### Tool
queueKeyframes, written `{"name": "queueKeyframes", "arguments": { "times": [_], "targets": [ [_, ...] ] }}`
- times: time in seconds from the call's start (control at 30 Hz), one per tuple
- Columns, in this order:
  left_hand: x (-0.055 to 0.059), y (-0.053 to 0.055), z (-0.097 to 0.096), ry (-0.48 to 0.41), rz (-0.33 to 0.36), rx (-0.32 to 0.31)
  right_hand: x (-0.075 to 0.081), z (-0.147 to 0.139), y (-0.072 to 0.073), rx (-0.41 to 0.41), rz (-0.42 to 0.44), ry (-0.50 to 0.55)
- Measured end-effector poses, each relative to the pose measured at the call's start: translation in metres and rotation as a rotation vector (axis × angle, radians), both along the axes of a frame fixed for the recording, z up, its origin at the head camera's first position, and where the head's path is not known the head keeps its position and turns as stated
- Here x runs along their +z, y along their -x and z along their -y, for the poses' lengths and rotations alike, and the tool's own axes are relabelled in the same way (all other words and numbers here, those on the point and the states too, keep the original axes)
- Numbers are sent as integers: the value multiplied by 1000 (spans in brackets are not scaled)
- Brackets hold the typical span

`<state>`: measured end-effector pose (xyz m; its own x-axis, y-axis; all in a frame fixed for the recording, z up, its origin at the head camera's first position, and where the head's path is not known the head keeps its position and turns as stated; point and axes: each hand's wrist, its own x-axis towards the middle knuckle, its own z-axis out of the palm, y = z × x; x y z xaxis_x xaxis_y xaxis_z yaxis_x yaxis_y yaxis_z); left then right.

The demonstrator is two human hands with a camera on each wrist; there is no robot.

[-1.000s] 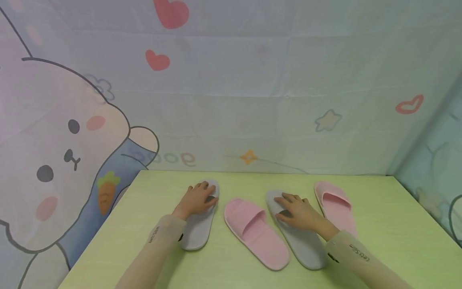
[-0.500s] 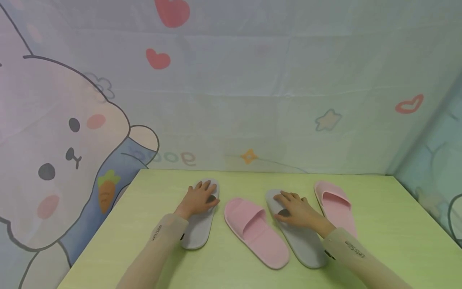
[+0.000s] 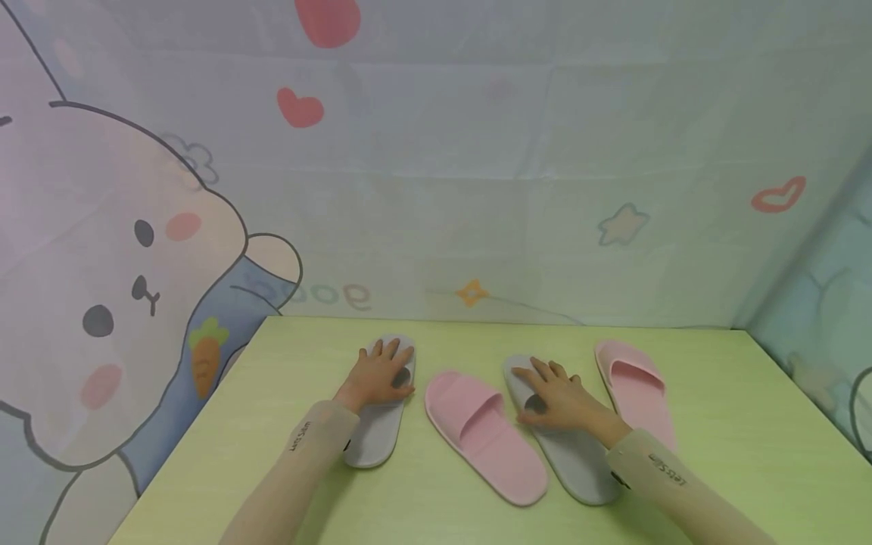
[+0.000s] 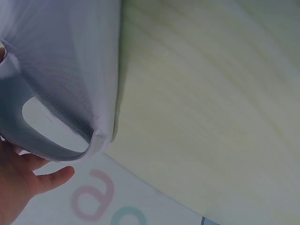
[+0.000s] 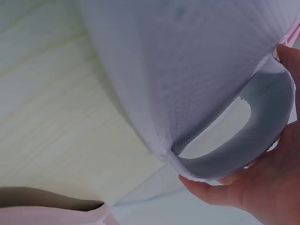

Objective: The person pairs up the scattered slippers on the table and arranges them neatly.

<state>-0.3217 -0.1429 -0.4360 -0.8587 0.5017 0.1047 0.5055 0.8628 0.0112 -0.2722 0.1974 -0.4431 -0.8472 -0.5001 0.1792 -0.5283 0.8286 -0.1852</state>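
Observation:
Two grey slippers lie on the table, straps toward the far side. On the strap of the left grey slipper (image 3: 375, 439) rests my left hand (image 3: 375, 377), its fingers spread. The left wrist view shows the thumb (image 4: 56, 179) held away from the strap's edge, the other fingers mostly hidden behind it. My right hand (image 3: 564, 397) lies over the strap of the right grey slipper (image 3: 575, 462). In the right wrist view its thumb (image 5: 204, 191) is right at one side of the strap (image 5: 267, 108), with another finger at the opposite side.
A pink slipper (image 3: 507, 458) lies at an angle between the grey ones. Another pink slipper (image 3: 633, 378) lies beyond my right wrist, partly covered by the forearm. The yellow-green table (image 3: 736, 446) ends at a printed cloth backdrop (image 3: 436, 219).
The left fingers have straightened and spread a little, and the thumb has moved nearer. The right thumb has shifted slightly toward me. All slippers stay in place; the view has tilted slightly.

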Motion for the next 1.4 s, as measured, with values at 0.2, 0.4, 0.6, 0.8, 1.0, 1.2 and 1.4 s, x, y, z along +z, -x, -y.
{"name": "queueKeyframes", "arguments": {
  "times": [0.2, 0.4, 0.6, 0.8, 1.0, 1.2, 1.4],
  "targets": [
    [0, -1, 1, 11, -7, -7, 0, -1, -1, 9, 9, -14],
    [-2, -2, 1, 34, -2, 1, 1, 0, -3, 17, -15, -33],
    [-1, -3, 1, 40, 8, 9, 3, 2, -3, 22, -39, -46],
    [-1, -5, 2, 30, 4, 4, 3, 1, -3, 25, -49, -42],
    [-2, -6, 4, 9, 15, 8, 1, 0, -2, 25, -52, -39],
    [-4, -5, 6, 10, 16, 5, -1, -2, 0, 20, -51, -37],
    [-1, -7, 7, 27, 34, 16, -2, -3, 1, 8, -62, -32]
  ]
}}
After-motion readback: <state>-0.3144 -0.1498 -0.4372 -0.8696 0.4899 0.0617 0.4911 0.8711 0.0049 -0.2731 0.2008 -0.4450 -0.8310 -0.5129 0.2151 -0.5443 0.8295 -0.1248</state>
